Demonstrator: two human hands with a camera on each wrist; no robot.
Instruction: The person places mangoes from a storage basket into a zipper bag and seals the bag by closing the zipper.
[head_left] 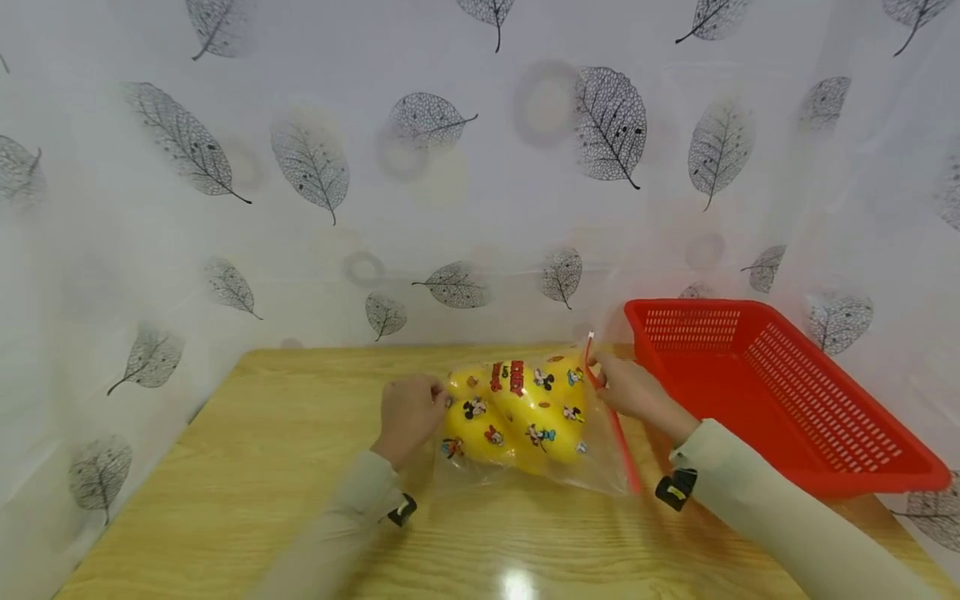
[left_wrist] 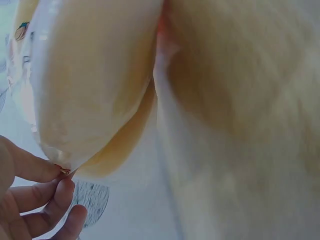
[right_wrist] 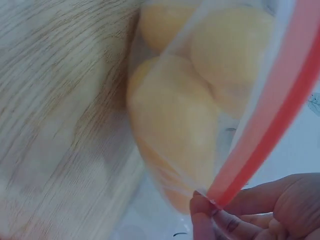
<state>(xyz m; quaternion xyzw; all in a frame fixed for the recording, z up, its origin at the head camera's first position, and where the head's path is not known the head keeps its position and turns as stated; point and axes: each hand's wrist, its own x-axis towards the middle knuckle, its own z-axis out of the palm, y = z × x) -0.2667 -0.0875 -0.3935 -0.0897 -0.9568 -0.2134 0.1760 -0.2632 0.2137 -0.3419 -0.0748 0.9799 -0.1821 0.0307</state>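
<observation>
A clear zip bag (head_left: 491, 454) with printed cartoon figures and a red zip strip (head_left: 624, 450) lies between both hands above the wooden table. Inside it are several smooth, rounded yellow things (right_wrist: 172, 120), one longer than the others. On the bag's left side, the left hand (head_left: 408, 417) pinches a corner between thumb and forefinger, its other fingers loosely bent in the left wrist view. The right hand (head_left: 637, 393) pinches the far end of the zip edge, where the red strip (right_wrist: 265, 140) meets the fingertips in the right wrist view.
A red plastic basket (head_left: 738, 400) with slotted sides stands at the right of the wooden table (head_left: 270, 467), close to the right forearm. Behind the table hangs a whitish sheet (head_left: 480, 208) printed with dark leaves.
</observation>
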